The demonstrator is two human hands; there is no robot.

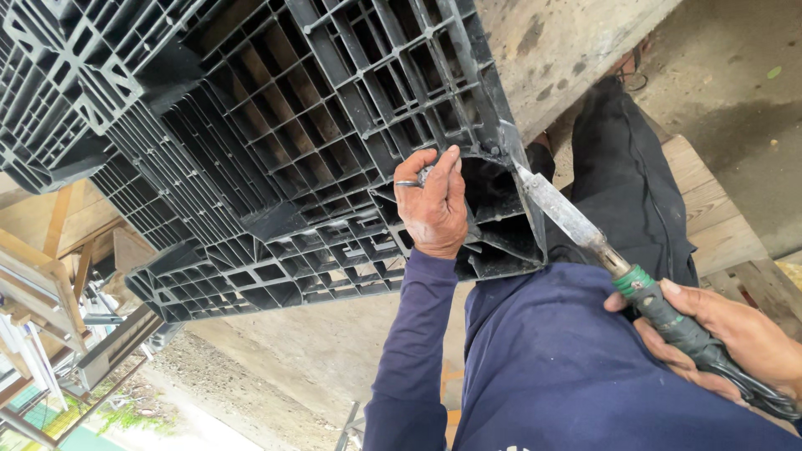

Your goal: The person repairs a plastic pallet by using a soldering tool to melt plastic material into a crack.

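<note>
A large black plastic pallet (251, 142) with a grid of ribs fills the upper left. My left hand (433, 205), a ring on one finger, grips the pallet's ribs near its corner block. My right hand (735, 338) is closed around the dark handle of a soldering-iron-like tool (618, 267) with a green collar and a long flat metal blade. The blade's tip (522, 173) touches the pallet's outer edge at the corner.
I wear a dark blue long-sleeved shirt (543, 367) and black trousers (626, 184). A wooden bench or plank (710, 209) lies under my legs at right. Concrete floor (334, 351) spreads below. Wooden frames and metal parts (58, 284) stand at the lower left.
</note>
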